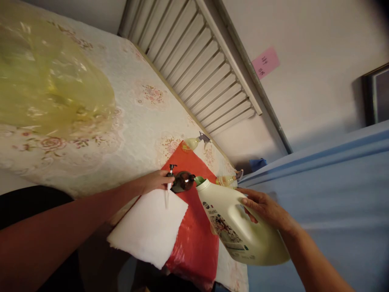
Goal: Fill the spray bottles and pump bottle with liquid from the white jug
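While the right hand point(261, 207) is clamped on the handle of a large pale-green plastic jug point(243, 237) right of the frame's centre, the jug lies tilted, its mouth right by the neck of a round, dark-brown bottle point(184, 181) at the centre. Apart from it, the left hand point(154, 181) pinches a black-and-white plastic pump point(169, 186) beside that bottle; whether it touches the bottle, I cannot tell. At lower centre, a white sheet point(148, 229) overlaps a glossy red plastic cover point(196, 239).
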Motion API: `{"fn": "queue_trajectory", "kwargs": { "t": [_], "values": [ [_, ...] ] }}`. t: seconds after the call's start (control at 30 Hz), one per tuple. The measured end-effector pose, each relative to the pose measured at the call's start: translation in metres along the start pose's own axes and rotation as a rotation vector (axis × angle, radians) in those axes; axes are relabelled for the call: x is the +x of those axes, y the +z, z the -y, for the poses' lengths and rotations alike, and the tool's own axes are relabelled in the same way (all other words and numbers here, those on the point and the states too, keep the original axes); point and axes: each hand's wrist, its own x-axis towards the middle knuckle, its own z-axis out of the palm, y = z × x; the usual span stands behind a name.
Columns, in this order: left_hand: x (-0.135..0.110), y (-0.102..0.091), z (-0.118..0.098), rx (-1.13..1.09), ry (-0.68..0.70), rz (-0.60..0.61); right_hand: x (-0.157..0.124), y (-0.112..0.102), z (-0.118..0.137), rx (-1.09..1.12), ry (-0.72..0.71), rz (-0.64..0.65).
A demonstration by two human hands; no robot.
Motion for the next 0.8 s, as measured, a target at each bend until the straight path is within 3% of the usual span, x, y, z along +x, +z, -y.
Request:
{"fn": "queue_trajectory", "kwargs": {
  "t": [0.8],
  "values": [
    [-0.0015,0.001,-0.0013,0.012,0.008,0.004,0.0009,-0.0002,-0.0005,-0.028,0.013,-0.017]
  ]
}}
